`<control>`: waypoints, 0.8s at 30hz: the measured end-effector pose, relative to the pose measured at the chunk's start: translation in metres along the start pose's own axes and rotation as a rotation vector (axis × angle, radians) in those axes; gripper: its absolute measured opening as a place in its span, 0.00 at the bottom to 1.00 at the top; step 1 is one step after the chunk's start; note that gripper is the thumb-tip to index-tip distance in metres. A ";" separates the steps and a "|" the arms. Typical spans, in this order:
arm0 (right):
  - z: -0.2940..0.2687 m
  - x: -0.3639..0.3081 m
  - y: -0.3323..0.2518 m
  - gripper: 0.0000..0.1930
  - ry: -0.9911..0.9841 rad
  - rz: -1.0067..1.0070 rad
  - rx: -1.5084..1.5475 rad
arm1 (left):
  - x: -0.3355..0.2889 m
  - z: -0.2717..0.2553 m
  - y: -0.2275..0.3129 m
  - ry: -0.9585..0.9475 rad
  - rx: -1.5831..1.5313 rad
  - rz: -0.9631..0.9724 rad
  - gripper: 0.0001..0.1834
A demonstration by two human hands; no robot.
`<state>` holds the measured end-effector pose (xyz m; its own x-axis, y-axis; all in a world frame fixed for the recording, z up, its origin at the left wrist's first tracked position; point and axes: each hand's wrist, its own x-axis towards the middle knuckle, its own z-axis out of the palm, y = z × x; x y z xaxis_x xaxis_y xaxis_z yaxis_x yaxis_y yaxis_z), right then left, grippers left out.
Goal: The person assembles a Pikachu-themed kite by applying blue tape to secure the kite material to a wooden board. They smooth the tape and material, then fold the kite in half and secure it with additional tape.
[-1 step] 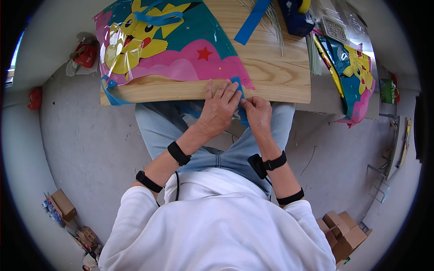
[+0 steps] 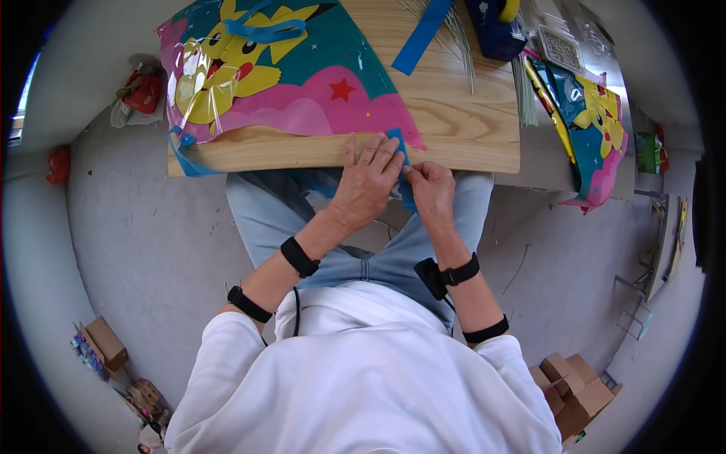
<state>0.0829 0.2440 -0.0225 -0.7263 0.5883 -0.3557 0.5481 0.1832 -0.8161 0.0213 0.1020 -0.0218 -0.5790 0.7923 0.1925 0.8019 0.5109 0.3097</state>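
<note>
A blue strip [image 2: 395, 135] crosses the front edge of the wooden table and hangs down a little over it. My left hand [image 2: 366, 183] lies with its fingers stretched flat at the table edge, their tips against the strip's left side. Close on the right, my right hand [image 2: 431, 189] pinches the strip's edge between thumb and forefinger. Just beyond my hands, a glossy printed plastic sheet [image 2: 295, 113] in teal and pink, with a yellow cartoon figure, covers the table's left part; its lower right corner lies beside the strip.
The wooden table [image 2: 469, 136] holds another blue strip [image 2: 422, 38], thin pale sticks [image 2: 463, 53] and a dark blue tape dispenser [image 2: 495, 30]. Blue ribbon [image 2: 189, 159] hangs at the left edge. At right are a tray of small pieces [image 2: 561, 49] and a similar printed sheet [image 2: 597, 144].
</note>
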 end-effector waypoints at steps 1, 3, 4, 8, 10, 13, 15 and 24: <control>0.000 0.000 0.001 0.11 0.001 -0.001 0.005 | 0.000 0.001 0.000 0.006 0.000 -0.003 0.26; 0.001 0.000 0.002 0.11 0.002 0.004 0.008 | 0.000 0.002 0.000 0.019 0.001 -0.010 0.26; 0.002 0.000 0.003 0.11 0.003 0.006 0.010 | -0.001 0.002 0.000 0.017 0.003 -0.014 0.26; 0.002 -0.003 0.007 0.12 0.004 -0.034 -0.090 | 0.000 -0.002 0.004 -0.030 0.032 -0.036 0.28; -0.008 -0.001 0.007 0.13 -0.010 -0.131 -0.266 | 0.005 -0.003 0.007 -0.045 0.028 -0.043 0.28; -0.039 0.003 -0.007 0.14 0.048 -0.173 -0.373 | 0.004 -0.006 0.005 -0.047 0.006 -0.043 0.28; -0.065 0.033 -0.013 0.12 0.176 -0.175 -0.243 | 0.003 -0.009 0.006 -0.068 0.025 -0.042 0.28; -0.164 0.223 -0.095 0.22 0.213 -0.119 0.490 | 0.004 -0.010 0.008 -0.076 0.007 -0.030 0.29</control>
<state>-0.0633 0.4874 0.0500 -0.6436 0.7417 -0.1890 0.1726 -0.0999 -0.9799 0.0237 0.1058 -0.0093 -0.5903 0.7994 0.1121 0.7856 0.5370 0.3072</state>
